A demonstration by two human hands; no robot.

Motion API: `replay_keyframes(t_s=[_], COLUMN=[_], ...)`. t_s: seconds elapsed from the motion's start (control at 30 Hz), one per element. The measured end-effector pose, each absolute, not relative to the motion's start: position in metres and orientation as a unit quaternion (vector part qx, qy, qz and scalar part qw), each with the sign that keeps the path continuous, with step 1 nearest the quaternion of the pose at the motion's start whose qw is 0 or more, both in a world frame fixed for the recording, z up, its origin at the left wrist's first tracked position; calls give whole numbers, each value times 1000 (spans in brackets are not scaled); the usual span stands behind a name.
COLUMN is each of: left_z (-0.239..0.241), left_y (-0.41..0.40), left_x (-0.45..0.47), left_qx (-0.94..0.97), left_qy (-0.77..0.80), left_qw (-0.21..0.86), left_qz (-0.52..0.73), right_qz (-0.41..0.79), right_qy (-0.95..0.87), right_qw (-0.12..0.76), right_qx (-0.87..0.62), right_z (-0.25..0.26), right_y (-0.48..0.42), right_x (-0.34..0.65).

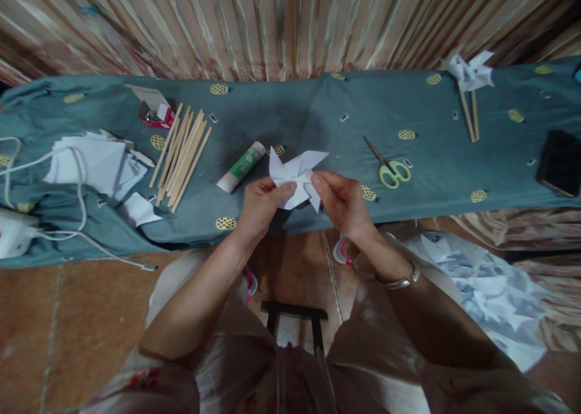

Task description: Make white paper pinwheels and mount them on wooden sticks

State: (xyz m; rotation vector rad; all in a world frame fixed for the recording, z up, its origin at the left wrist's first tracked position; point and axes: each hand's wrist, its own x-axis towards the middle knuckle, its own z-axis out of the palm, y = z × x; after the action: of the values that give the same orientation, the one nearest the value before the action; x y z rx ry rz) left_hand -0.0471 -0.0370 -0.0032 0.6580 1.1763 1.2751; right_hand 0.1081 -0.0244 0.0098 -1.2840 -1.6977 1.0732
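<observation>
A white paper pinwheel point(297, 169) with folded blades is held over the near edge of the cloth-covered table. My left hand point(265, 202) pinches it from the left, thumb on top near the middle. On the other side my right hand point(340, 199) grips a blade, its thumb also on the paper. The fingers underneath are partly hidden. A green and white glue stick point(242, 167) lies just left of the pinwheel. Off to the right rest scissors point(388, 164) with pale green handles.
Wooden sticks point(184, 157), an open red box point(157, 111) of small metal pieces and paper sheets point(91, 160) lie left, near a white cable point(82, 202). Two finished pinwheels point(469, 72) on sticks and a dark phone point(559, 163) lie right. A bag of folded paper point(494, 293) stands below.
</observation>
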Motion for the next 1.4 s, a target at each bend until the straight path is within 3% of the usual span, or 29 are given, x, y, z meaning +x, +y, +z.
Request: replay_keyframes(t_s=[1.0, 1.1, 1.23, 1.4], left_z=[-1, -1, -2, -1], left_y=[-39, -38, -37, -38], left_x=[-46, -46, -46, -46], left_qx=[308, 303, 288, 283], left_qy=[512, 515, 504, 483], left_qw=[596, 596, 611, 654], left_qz=[536, 537, 539, 508], right_qz=[304, 354, 537, 668], right_qy=[-735, -701, -553, -417], right_qw=[338, 353, 396, 372], right_qx=[-503, -509, -499, -492], right_z=[14, 13, 13, 17], right_y=[-29, -27, -21, -19], right_x=[116, 114, 111, 112])
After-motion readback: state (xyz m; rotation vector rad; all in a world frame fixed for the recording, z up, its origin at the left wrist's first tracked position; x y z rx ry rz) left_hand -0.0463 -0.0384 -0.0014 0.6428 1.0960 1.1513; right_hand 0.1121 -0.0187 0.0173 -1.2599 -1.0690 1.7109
